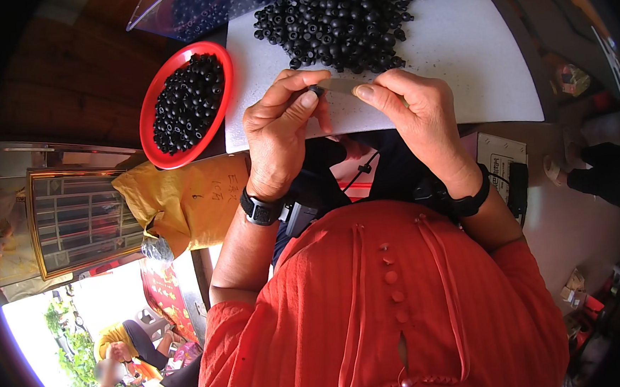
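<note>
Over the near edge of a white board (pixel 472 63), my left hand (pixel 277 128) pinches a small black round part (pixel 316 91) between thumb and fingers. My right hand (pixel 418 105) is closed on a thin, flat knife-like blade (pixel 339 85); its handle is mostly hidden in my fist. The blade's tip reaches the black part, and I cannot tell whether it is cutting into it. Just beyond my hands lies a heap of similar black hollow parts (pixel 335 25). A red plastic bowl (pixel 228 78) full of such black parts (pixel 187 105) stands at the left.
A clear plastic container (pixel 185 16) lies behind the board at the far left. Below the red bowl is a yellow sack (pixel 189 197) beside a gold-framed panel (pixel 84 218). A carton (pixel 499 157) stands right of my knees. Other people sit at the lower left.
</note>
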